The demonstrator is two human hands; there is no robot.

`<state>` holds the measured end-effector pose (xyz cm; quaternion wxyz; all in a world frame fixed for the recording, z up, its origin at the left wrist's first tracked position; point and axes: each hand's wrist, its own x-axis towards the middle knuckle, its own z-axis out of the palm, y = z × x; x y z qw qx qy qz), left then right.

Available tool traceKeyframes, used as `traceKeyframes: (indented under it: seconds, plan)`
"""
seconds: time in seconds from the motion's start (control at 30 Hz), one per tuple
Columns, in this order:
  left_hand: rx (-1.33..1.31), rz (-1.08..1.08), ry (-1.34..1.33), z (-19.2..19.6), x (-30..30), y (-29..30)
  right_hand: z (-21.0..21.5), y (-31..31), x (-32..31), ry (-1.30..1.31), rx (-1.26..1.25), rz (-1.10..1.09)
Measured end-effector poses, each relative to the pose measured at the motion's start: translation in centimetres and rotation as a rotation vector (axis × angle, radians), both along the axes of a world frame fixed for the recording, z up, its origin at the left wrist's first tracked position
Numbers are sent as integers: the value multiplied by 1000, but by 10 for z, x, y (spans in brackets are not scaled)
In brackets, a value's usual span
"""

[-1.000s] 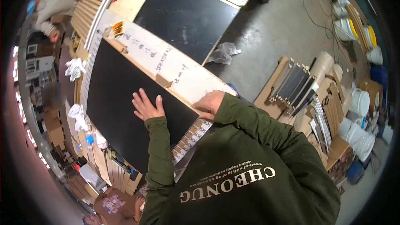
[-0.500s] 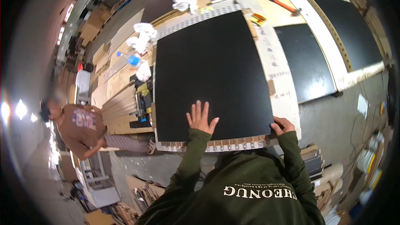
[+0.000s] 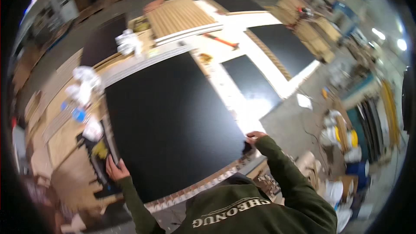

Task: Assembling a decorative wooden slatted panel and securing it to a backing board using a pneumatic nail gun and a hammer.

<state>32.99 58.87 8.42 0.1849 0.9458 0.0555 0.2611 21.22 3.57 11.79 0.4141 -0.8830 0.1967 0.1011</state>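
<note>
Head view: the picture that reached my distant post showed the large black panel (image 3: 173,121) lying flat between the person's two hands, its broad face filling the space from one to the other. The left hand (image 3: 117,169) stood at the panel's left edge, its fingers extended and the thumb held apart from them; I could not tell how firmly it pressed there. The right hand (image 3: 256,137) was at the panel's near right corner with its fingers bent; blur kept me from telling whether they gripped that corner. Between the hands, along the near edge, ran a patterned strip (image 3: 195,187). Just left of the left hand I noted dark tools (image 3: 96,169), with a yellow item (image 3: 100,150) among them; farther out beyond that hand were a bottle with a blue band (image 3: 77,112) and crumpled white wrapping (image 3: 84,84). Beyond the right hand lay a smaller black panel (image 3: 251,80) and, farther still, a hammer with an orange handle (image 3: 221,40). Well ahead of both hands, a co-worker's hand (image 3: 154,5) was beside a ribbed wooden stack (image 3: 182,17).
</note>
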Motion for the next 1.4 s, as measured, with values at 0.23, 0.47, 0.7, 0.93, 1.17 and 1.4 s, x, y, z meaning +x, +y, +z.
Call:
traceKeyframes:
  seconds: [0.23, 0.47, 0.7, 0.93, 1.17, 1.4]
  plan:
    - [66, -331, 489, 16, -3, -181, 47, -44, 91, -30, -122, -205]
    - [149, -376, 440, 30, 25, -302, -44, -131, 259, -376, -164, -323]
    - [243, -310, 330, 42, 27, -319, -68, -182, 413, -594, -532, -382]
    - [224, -396, 188, 42, 42, -343, -67, -207, 483, -184, -538, -356]
    - [250, -402, 134, 37, 38, -339, -63, -221, 457, -72, -581, -405]
    - [238, -428, 130, 6, 33, -303, -26, -215, 334, -536, -593, -572]
